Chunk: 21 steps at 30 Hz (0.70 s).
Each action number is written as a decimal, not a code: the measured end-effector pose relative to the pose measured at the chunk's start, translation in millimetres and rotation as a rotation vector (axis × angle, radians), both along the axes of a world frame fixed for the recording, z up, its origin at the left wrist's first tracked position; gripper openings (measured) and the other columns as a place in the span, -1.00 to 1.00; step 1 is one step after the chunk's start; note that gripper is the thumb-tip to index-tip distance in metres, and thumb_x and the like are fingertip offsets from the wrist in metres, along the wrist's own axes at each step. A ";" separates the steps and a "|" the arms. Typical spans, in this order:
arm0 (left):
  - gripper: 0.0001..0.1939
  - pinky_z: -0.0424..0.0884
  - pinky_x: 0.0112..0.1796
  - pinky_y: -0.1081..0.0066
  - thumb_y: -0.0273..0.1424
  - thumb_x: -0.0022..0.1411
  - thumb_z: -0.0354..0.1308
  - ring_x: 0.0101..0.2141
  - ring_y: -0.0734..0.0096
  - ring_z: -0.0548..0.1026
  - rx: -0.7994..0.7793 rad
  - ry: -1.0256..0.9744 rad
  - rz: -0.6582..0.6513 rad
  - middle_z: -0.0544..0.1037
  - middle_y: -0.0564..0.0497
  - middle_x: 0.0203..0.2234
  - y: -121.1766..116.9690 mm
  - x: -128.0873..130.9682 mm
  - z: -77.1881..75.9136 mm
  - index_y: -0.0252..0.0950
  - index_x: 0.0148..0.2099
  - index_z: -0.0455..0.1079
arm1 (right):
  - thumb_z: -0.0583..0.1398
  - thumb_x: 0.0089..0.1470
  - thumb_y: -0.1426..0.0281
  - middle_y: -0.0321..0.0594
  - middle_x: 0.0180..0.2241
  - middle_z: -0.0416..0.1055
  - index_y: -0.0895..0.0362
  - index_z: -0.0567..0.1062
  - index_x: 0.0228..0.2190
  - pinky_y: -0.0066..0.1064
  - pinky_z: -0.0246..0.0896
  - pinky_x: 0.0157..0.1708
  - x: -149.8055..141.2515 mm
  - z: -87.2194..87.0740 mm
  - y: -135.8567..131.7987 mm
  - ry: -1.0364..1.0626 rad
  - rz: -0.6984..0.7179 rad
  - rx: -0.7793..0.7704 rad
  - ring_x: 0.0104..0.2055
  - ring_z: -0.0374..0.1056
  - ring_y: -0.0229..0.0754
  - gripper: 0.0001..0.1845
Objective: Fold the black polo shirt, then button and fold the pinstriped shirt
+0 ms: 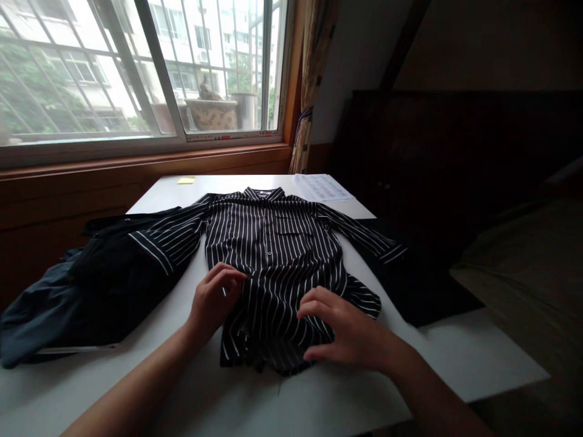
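A black shirt [291, 243] with white stripes lies front up on the white table, its collar at the far end and its sleeves spread to both sides. The lower part of the shirt is rumpled. My left hand [214, 300] is closed at the shirt's left side, thumb and fingers pinching a bit of the cloth. Over the lower right part of the shirt, my right hand [344, 328] is open, with thumb and fingers apart. Whether its fingertips touch the cloth I cannot tell.
Dark clothing [91, 291] lies on the left of the table, partly under a sleeve. On the right lies a black cloth [410, 285]. A printed sheet [321, 188] and a yellow note [186, 180] rest at the far edge, near the window [182, 145].
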<state>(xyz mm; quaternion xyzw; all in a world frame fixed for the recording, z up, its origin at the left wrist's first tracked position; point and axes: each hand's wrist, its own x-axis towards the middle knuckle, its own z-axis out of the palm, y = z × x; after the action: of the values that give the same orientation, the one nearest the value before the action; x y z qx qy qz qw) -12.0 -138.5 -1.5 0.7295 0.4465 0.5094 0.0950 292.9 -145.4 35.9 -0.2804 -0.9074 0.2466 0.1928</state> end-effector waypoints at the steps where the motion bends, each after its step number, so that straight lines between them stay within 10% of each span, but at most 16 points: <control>1: -0.90 0.39 -0.39 0.53 -0.50 0.30 0.13 -0.42 0.55 0.43 -0.042 -0.036 0.021 0.46 0.04 -0.32 0.6 -0.6 0.5 -0.26 -0.21 0.46 | 0.46 -0.10 0.34 -0.17 0.00 0.34 0.02 0.38 -0.01 -0.20 0.26 0.06 5.8 -1.7 -1.4 -0.039 -0.025 0.021 0.03 0.28 -0.08 -0.38; 6: -0.88 0.37 -0.40 0.52 -0.33 0.26 0.18 -0.43 0.49 0.45 -0.296 -0.280 0.087 0.48 0.06 -0.39 2.6 -5.5 1.9 -0.27 -0.20 0.43 | 0.42 -0.09 0.44 -0.10 0.07 0.33 0.01 0.35 0.10 -0.05 0.22 0.12 35.1 -18.0 -0.6 -0.161 -0.135 0.142 0.11 0.25 0.02 -0.29; 12: -0.70 0.37 -0.41 0.52 -0.16 0.21 0.24 -0.42 0.44 0.49 -0.489 -0.469 0.058 0.53 0.07 -0.41 7.5 -8.9 0.3 -0.29 -0.19 0.41 | 0.17 0.08 0.63 -0.13 -0.18 0.48 0.09 0.48 -0.10 -0.15 0.33 -0.07 50.1 -36.1 8.9 -0.087 -0.184 0.255 -0.10 0.37 -0.04 -0.63; 21: -0.72 0.46 -0.08 0.26 -0.26 0.42 0.04 -0.11 0.27 0.55 -0.571 -0.422 -0.506 0.52 -0.16 0.02 -14.7 10.6 8.9 -0.26 0.09 0.31 | 0.09 0.22 0.38 -0.20 -0.27 0.54 0.07 0.51 -0.22 -0.32 0.34 -0.23 73.1 -6.7 1.2 0.257 -0.634 0.237 -0.22 0.47 -0.08 -0.80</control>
<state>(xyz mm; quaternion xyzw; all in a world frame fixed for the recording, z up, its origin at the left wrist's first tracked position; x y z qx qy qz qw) -1.4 -153.3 7.4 0.6403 0.3472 0.4642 0.5039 366.0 -144.2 29.2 -0.4901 -0.7660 0.1009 0.4035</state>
